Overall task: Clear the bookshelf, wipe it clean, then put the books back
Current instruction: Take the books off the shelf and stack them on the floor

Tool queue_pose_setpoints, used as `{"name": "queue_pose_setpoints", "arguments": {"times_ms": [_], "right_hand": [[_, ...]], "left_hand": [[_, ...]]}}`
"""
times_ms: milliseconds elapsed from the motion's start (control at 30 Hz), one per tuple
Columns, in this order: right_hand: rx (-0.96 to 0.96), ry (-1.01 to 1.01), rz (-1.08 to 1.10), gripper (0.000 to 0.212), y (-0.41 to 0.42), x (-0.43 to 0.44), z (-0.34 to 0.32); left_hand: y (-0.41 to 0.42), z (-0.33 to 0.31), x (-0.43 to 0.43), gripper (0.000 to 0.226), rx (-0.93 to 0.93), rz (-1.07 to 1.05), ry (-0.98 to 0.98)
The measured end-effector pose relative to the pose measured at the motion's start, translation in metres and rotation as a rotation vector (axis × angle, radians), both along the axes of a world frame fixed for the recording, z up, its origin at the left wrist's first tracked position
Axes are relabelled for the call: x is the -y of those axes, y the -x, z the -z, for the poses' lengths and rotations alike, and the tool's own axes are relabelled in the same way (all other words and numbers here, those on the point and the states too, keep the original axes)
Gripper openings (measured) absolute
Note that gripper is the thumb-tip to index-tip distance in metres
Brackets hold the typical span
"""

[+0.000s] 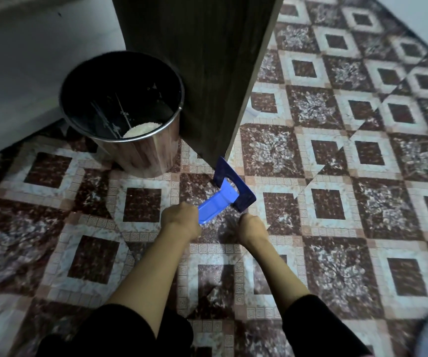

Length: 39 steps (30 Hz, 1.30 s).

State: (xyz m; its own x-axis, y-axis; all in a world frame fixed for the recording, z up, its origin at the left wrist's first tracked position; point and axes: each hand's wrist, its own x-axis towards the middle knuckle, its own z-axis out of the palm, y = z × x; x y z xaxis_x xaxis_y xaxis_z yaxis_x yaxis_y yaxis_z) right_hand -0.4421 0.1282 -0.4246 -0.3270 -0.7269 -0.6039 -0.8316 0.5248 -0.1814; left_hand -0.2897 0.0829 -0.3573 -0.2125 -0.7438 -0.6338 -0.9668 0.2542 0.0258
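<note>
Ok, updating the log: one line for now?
left hand: grips blue dustpan | right hand: holds dark brush, blurred | site: floor by shelf corner

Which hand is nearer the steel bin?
Left. The left hand, gripping the blue dustpan by its handle, is just below and right of the steel bin in the picture; the right hand sits farther right, past that handle.

bin (pixel 141 150) and cabinet (pixel 202 73) block ahead; floor (pixel 336 228) right open.

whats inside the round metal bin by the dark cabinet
A pale grainy heap lies low in the round metal bin, against its near wall, which covers the heap's lower part.
</note>
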Motion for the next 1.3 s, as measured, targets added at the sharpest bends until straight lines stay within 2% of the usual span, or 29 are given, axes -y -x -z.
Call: {"name": "queue_pose_setpoints", "arguments": {"times_ms": [300, 367, 500, 667, 867, 1033, 1133, 1300], "right_hand": [[0.081, 0.086, -0.145, 0.007, -0.028, 0.024, -0.101], [0.066, 0.16, -0.181, 0.008, -0.035, 0.03, -0.129], [0.064, 0.278, -0.261, 0.028, -0.054, 0.043, -0.189], [0.073, 0.382, -0.365, 0.023, -0.082, 0.059, -0.264], [0.105, 0.477, -0.466, 0.023, -0.13, 0.073, -0.337], [0.162, 0.549, -0.583, 0.026, -0.189, 0.092, -0.371], [0.178, 0.562, -0.647, 0.017, -0.217, 0.102, -0.378], [0.209, 0.565, -0.691, 0.024, -0.267, 0.131, -0.376]], "left_hand": [[-0.021, -0.078, -0.002, 0.032, -0.044, -0.094, 0.082], [-0.027, -0.102, -0.002, 0.036, -0.062, -0.141, 0.102], [-0.043, -0.152, -0.001, 0.041, -0.056, -0.174, 0.153], [-0.082, -0.215, 0.002, 0.033, -0.072, -0.225, 0.239], [-0.146, -0.28, -0.002, 0.039, -0.045, -0.315, 0.37], [-0.207, -0.322, -0.004, 0.036, -0.031, -0.368, 0.431], [-0.232, -0.339, -0.004, 0.029, 0.0, -0.385, 0.484], [-0.271, -0.349, 0.007, 0.035, 0.022, -0.416, 0.68]]}}
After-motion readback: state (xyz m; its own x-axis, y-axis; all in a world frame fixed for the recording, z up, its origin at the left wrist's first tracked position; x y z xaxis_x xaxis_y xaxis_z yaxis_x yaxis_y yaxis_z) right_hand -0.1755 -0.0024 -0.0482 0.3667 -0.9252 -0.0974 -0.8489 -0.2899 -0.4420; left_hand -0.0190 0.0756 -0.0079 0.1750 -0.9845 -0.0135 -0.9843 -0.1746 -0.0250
